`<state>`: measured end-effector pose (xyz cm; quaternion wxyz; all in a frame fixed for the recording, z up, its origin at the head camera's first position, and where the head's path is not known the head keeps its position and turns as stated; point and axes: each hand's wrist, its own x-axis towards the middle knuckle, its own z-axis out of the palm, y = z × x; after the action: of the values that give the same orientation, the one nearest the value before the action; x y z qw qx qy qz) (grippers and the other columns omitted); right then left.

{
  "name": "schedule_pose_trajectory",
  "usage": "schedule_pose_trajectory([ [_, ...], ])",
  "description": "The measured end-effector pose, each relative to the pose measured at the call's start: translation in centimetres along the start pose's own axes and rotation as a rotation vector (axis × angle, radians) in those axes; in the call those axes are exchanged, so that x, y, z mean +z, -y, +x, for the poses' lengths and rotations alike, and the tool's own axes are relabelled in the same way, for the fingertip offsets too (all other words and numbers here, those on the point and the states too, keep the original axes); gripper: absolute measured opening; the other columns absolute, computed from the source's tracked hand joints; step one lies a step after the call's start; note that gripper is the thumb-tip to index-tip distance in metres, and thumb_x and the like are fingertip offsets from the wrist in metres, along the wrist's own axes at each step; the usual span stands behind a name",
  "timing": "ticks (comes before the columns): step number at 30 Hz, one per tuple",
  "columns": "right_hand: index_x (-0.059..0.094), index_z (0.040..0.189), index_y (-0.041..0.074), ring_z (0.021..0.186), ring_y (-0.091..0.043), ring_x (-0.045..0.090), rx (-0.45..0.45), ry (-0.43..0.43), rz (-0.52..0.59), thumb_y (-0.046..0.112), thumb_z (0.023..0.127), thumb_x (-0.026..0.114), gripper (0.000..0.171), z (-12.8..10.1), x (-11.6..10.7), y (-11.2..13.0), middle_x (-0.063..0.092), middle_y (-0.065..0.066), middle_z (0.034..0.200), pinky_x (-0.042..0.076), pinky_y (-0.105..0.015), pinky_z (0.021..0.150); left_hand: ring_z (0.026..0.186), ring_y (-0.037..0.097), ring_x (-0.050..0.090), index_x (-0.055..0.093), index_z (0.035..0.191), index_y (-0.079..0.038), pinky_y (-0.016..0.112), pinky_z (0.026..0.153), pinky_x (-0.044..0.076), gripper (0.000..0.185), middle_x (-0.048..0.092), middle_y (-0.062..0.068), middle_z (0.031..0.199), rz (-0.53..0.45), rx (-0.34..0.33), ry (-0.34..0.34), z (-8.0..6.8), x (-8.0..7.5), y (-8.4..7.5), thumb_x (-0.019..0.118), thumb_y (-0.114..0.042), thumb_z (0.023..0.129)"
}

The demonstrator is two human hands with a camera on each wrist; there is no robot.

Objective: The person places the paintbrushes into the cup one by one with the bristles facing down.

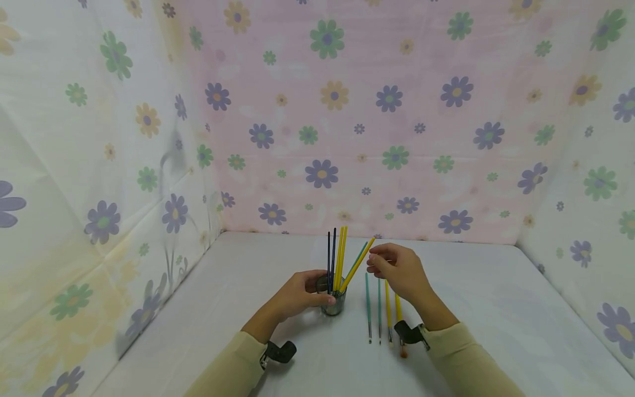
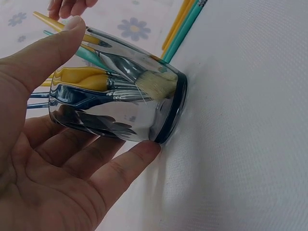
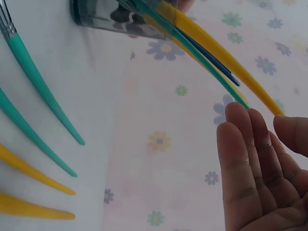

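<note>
Glass cup (image 1: 333,300) w/ brushes gripped by left hand (image 1: 297,295); table edges far.

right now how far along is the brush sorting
About halfway. Several paintbrushes already stand in the glass cup, which the left hand holds steady. The right hand is at the tip of a leaning yellow brush in the cup, seemingly just letting go. Four brushes are on the table, not yet in.
</note>
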<state>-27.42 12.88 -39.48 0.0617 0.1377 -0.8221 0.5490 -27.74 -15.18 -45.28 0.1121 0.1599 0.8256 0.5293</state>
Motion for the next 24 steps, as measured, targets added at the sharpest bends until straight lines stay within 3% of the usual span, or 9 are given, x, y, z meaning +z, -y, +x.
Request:
schedule_pose_trajectory([
  [7,0.069,0.123,0.009,0.092,-0.024,0.077,0.008,-0.04,-0.027,0.024,0.103,0.066,0.025,0.4,-2.1,-0.4,0.077,-0.012,0.106,0.064,-0.031,0.078,0.125,0.017,0.065,0.052,0.152,-0.014,0.047,0.11,0.051,0.088,0.068,-0.002,0.137,0.009,0.001,-0.001,-0.1,0.0,-0.1,0.089,-0.046,0.079],
  [15,0.068,0.124,0.003,0.096,-0.027,0.077,0.077,-0.069,-0.126,0.023,0.103,0.066,0.029,0.8,-3.7,-1.2,0.075,-0.017,0.112,0.064,-0.033,0.079,0.125,0.017,0.064,0.052,0.152,-0.014,0.047,0.112,0.049,0.087,0.068,-0.002,0.137,0.018,-0.003,-0.003,-0.1,0.0,-0.1,0.089,-0.046,0.079],
  [24,0.068,0.121,0.002,0.095,-0.03,0.077,0.24,-0.072,-0.17,0.024,0.101,0.068,0.029,1.3,-4.2,-3.2,0.073,-0.02,0.116,0.064,-0.033,0.075,0.127,0.017,0.064,0.053,0.151,-0.016,0.047,0.112,0.049,0.085,0.068,-0.003,0.137,0.006,0.0,0.004,0.0,0.0,0.2,0.089,-0.045,0.08],
])
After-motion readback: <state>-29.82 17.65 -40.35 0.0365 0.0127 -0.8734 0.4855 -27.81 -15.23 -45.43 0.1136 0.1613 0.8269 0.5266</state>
